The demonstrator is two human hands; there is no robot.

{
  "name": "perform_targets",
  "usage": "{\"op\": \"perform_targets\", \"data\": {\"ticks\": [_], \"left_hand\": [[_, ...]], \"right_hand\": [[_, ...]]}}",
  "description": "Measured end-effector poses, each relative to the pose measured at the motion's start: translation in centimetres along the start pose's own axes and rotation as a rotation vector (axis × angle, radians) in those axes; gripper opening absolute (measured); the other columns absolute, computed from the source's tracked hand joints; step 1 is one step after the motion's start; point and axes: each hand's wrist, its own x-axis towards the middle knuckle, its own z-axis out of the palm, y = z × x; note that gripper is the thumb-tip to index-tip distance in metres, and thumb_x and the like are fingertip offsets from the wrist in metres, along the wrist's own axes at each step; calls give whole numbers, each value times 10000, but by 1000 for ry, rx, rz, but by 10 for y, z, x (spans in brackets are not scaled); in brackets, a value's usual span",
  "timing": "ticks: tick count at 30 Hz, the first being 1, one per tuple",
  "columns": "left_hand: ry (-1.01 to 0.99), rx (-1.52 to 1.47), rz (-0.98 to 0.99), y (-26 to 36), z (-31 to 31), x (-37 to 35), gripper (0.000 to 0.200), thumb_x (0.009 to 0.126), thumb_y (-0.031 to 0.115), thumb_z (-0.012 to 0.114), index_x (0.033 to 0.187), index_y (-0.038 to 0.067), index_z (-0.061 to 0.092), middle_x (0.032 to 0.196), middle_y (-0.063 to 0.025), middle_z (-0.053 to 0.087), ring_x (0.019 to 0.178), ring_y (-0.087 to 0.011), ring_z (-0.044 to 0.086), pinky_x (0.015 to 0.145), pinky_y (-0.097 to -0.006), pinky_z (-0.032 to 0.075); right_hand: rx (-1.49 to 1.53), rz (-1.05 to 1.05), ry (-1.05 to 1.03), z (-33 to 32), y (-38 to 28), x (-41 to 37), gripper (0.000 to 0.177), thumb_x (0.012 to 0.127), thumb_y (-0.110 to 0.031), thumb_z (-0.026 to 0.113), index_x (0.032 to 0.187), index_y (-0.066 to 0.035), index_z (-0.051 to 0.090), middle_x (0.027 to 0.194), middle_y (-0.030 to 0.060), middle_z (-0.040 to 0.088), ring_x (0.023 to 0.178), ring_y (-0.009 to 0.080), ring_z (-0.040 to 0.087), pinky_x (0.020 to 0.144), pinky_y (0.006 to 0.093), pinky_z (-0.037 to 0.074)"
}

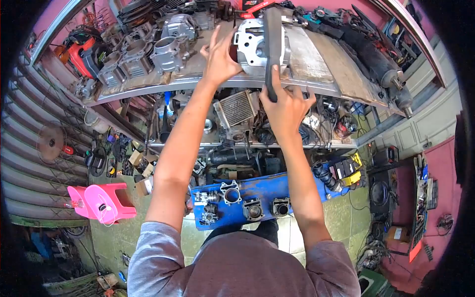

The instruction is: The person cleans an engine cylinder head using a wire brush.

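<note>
On the upper shelf of the metal rack stands a pale metal engine part with a flat, holed face, like a cylinder head. My left hand is open beside it, fingers spread upward and the thumb at the part's lower left edge. My right hand grips the lower end of a long dark flat bar, index finger stretched along it. The bar runs upright in front of the part's face and hides its right side.
Several engine cylinders fill the shelf's left side. Flat boards and a long dark cylinder lie right. A radiator sits below. A blue bench holds engine parts; a pink stool stands left.
</note>
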Motion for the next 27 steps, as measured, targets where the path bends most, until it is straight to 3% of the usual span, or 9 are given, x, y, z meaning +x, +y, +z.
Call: {"op": "perform_targets", "data": {"ticks": [5, 11, 12, 13, 14, 17, 22, 25, 27], "left_hand": [[-33, 19, -41, -1, 2, 2, 1028, 556, 246, 869, 1505, 179, 481, 1379, -84, 637, 1522, -321, 292, 1036, -675, 243], [1, 19, -41, 4, 0, 1, 1033, 554, 232, 864, 1508, 170, 472, 1403, -94, 615, 1502, -325, 314, 1035, -658, 246], [6, 11, -52, 1, 2, 0, 1031, 554, 233, 864, 1506, 169, 474, 1405, -94, 612, 1501, -326, 315, 1038, -656, 244], [10, 3, -63, -1, 2, 1, 1028, 554, 234, 863, 1504, 168, 477, 1407, -95, 610, 1500, -328, 316, 1040, -654, 242], [-1, -2, -46, -3, 3, 1, 1033, 548, 229, 859, 1506, 170, 478, 1405, -94, 609, 1497, -330, 323, 1042, -658, 232], [-21, -6, -34, 0, 1, 0, 1041, 543, 225, 859, 1509, 169, 477, 1411, -90, 604, 1492, -324, 334, 1046, -653, 225], [8, -47, -28, 5, 0, 0, 1016, 556, 236, 862, 1497, 168, 484, 1413, -103, 596, 1469, -310, 373, 1059, -621, 245], [-54, 22, -100, 6, -2, 2, 1036, 519, 236, 873, 1470, 90, 488, 1530, -172, 469, 1456, -314, 397, 1094, -557, 261], [-22, 6, -65, -1, 4, 0, 1009, 523, 246, 873, 1451, 99, 503, 1478, -160, 519, 1455, -307, 397, 1081, -593, 264]], "right_hand": [[138, -23, -136, -24, 1, -79, 716, 729, -240, 834, 1409, -203, 614, 587, 2, 621, 705, 184, 595, 1007, 529, 348], [10, -29, 25, 1, 4, 7, 695, 784, -266, 802, 1439, -213, 575, 626, 26, 661, 695, 213, 625, 1000, 564, 349], [8, -14, 10, -2, 2, 5, 667, 787, -268, 804, 1419, -210, 601, 655, 49, 670, 698, 216, 634, 992, 526, 356], [8, 2, -5, -5, 0, 1, 638, 789, -269, 807, 1398, -206, 627, 685, 72, 678, 700, 220, 643, 984, 488, 363], [43, 21, -68, -6, 3, -25, 657, 775, -248, 811, 1401, -209, 615, 616, 17, 650, 675, 190, 612, 992, 550, 356], [91, 7, -122, -19, 2, -77, 705, 732, -258, 834, 1401, -194, 622, 609, 11, 630, 661, 174, 597, 994, 533, 355], [-21, 84, 27, 2, 8, 8, 642, 834, -224, 774, 1445, -177, 585, 734, 75, 695, 662, 251, 606, 958, 479, 372], [14, 161, -78, -6, 4, -30, 642, 819, -214, 785, 1429, -146, 600, 734, 71, 695, 671, 237, 612, 964, 467, 369], [105, 127, -107, -15, -5, -90, 700, 758, -231, 828, 1415, -127, 608, 636, 32, 645, 666, 174, 583, 977, 473, 359]]}}
